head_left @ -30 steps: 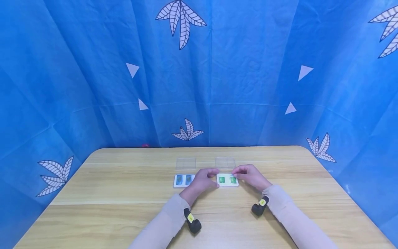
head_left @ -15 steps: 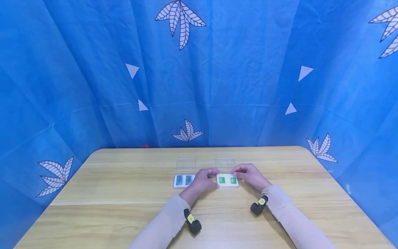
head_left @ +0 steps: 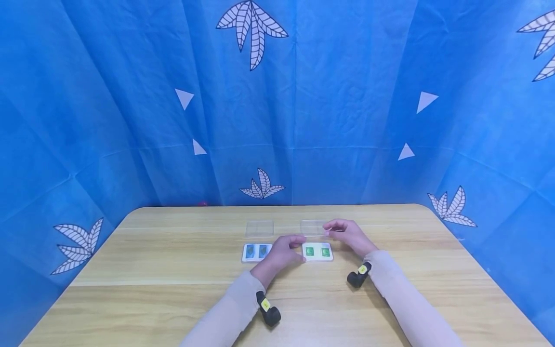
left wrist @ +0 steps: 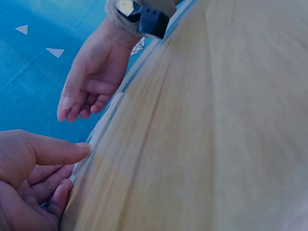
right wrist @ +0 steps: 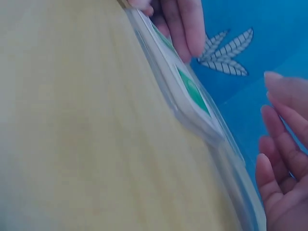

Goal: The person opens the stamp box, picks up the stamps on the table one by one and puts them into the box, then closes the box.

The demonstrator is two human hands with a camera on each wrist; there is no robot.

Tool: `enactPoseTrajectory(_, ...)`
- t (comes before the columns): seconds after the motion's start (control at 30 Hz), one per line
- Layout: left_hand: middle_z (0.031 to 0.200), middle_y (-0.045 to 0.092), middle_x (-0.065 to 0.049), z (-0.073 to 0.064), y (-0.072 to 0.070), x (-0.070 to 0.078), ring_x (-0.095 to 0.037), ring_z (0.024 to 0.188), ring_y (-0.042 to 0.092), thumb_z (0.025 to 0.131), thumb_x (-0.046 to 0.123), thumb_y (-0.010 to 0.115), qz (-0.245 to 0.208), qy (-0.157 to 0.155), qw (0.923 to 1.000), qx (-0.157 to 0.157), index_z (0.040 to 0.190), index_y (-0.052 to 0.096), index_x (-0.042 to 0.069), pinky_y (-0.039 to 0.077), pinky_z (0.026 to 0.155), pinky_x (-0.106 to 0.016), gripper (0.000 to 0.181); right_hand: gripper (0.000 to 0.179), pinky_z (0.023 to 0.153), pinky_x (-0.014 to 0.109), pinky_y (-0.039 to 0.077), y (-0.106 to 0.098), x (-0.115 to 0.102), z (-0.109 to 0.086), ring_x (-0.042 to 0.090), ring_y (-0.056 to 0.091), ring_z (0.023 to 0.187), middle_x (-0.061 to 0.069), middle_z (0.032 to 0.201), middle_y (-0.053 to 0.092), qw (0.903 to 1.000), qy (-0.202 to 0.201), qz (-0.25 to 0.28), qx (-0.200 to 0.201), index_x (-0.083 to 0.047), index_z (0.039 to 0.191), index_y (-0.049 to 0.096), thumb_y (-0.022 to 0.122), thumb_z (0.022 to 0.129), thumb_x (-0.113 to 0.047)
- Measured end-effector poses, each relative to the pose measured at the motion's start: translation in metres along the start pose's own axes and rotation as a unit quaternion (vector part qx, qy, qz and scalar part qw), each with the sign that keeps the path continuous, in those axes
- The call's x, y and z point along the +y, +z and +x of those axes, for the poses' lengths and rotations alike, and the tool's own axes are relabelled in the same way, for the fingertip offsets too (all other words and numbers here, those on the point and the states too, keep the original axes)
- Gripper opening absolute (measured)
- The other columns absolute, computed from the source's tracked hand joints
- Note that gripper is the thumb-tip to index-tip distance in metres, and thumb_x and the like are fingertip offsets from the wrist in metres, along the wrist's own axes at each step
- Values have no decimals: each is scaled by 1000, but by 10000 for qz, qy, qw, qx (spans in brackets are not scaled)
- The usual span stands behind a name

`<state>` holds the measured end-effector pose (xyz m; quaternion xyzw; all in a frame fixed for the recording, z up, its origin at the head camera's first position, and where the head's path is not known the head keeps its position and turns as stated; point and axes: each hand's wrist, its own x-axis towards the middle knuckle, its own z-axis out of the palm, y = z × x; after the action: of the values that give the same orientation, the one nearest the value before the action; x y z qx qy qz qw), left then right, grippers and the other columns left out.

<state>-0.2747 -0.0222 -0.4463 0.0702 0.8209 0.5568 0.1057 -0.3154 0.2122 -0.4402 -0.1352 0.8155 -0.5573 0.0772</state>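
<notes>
A flat plastic case of white cards with two green pictures (head_left: 317, 251) lies on the table. My left hand (head_left: 284, 253) holds its left end, thumb at the front corner and a finger at the back corner; in the left wrist view the thumb (left wrist: 62, 151) touches the edge. My right hand (head_left: 349, 236) is raised behind the case's right end, beside a clear plastic lid (head_left: 313, 227). In the right wrist view, the loosely bent fingers (right wrist: 284, 139) hold nothing and stand apart from the case. Whether they touch the lid is unclear.
Left of my left hand lies a similar case with blue pictures (head_left: 257, 251), partly covered by that hand. Another clear lid (head_left: 259, 228) lies behind it. A wooden table (head_left: 151, 279) carries everything, with a blue patterned curtain (head_left: 303, 96) behind its far edge.
My right hand has let go of the green-pictured case's right end and moved back toward the clear lid. The left hand and both cases have stayed in place.
</notes>
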Motion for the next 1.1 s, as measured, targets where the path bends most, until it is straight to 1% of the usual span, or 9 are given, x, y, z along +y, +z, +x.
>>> enactPoseTrajectory(0.17, 114, 64, -3, 0, -1, -1, -24, 108, 56, 66, -2, 77, 35, 6, 10000, 1, 116, 65, 13, 45, 96, -40, 53, 41, 91, 34, 42, -2, 4, 11, 24, 57, 103, 16, 118, 62, 9999, 133, 103, -4, -2, 119, 60, 70, 83, -18)
enactPoseTrajectory(0.23, 114, 64, -3, 1, -1, -1, -24, 108, 56, 66, -2, 77, 39, 0, 10000, 5, 116, 65, 13, 45, 96, -40, 53, 42, 91, 34, 41, -3, 4, 14, 27, 56, 105, 19, 119, 60, 9998, 86, 172, -39, -1, 121, 58, 70, 84, -16)
enactPoseTrajectory(0.33, 115, 64, -3, 1, -1, -2, -25, 108, 56, 66, -2, 77, 42, 41, 10000, -10, 116, 65, 12, 45, 96, -41, 53, 43, 96, 41, 40, -5, -2, 14, 36, 52, 112, 24, 125, 56, 9996, -77, 226, -158, 2, 124, 55, 67, 85, -11)
enactPoseTrajectory(0.43, 115, 64, -3, 1, -1, -2, -24, 109, 56, 66, -1, 77, 62, 49, 10000, -40, 116, 65, 12, 45, 96, -40, 53, 44, 103, 51, 34, -5, -8, 13, 41, 45, 120, 24, 130, 51, 9993, -129, 236, -263, 3, 127, 53, 66, 86, -8)
enactPoseTrajectory(0.5, 116, 64, -3, 1, 0, -3, -24, 109, 56, 65, 0, 78, 93, 73, 9999, -43, 115, 66, 13, 45, 96, -40, 53, 45, 105, 55, 30, -6, -8, 14, 40, 42, 124, 21, 134, 50, 9993, -107, 164, -326, 0, 128, 52, 66, 86, -9)
enactPoseTrajectory(0.57, 116, 64, -3, 1, 0, -3, -24, 108, 57, 65, 0, 78, 109, 61, 9999, -35, 115, 66, 13, 46, 96, -40, 53, 46, 106, 56, 29, -6, -3, 18, 38, 41, 126, 17, 135, 49, 9992, -42, 55, -383, -5, 130, 52, 66, 86, -13)
enactPoseTrajectory(0.7, 114, 64, -2, 1, 1, -2, -22, 107, 57, 65, 0, 78, 127, 52, 9999, -17, 115, 66, 13, 46, 95, -38, 53, 50, 104, 56, 31, -8, 8, 26, 34, 42, 126, 13, 136, 49, 9987, 48, -86, -494, -12, 131, 53, 69, 85, -18)
enactPoseTrajectory(0.93, 111, 64, 2, -1, 2, -2, -19, 105, 57, 66, 0, 78, 144, -52, 9999, 40, 114, 67, 15, 47, 94, -35, 53, 56, 108, 55, 28, -10, 14, 31, 37, 38, 129, 15, 140, 45, 9975, -133, -96, -694, -9, 135, 49, 70, 84, -17)
enactPoseTrajectory(1.1, 112, 64, 1, -1, 1, -2, -20, 105, 57, 66, -1, 78, 159, -66, 9998, 60, 115, 66, 15, 47, 94, -35, 53, 59, 110, 53, 25, -9, 12, 32, 37, 36, 132, 17, 142, 43, 9968, -91, 17, -798, -8, 137, 47, 70, 83, -15)
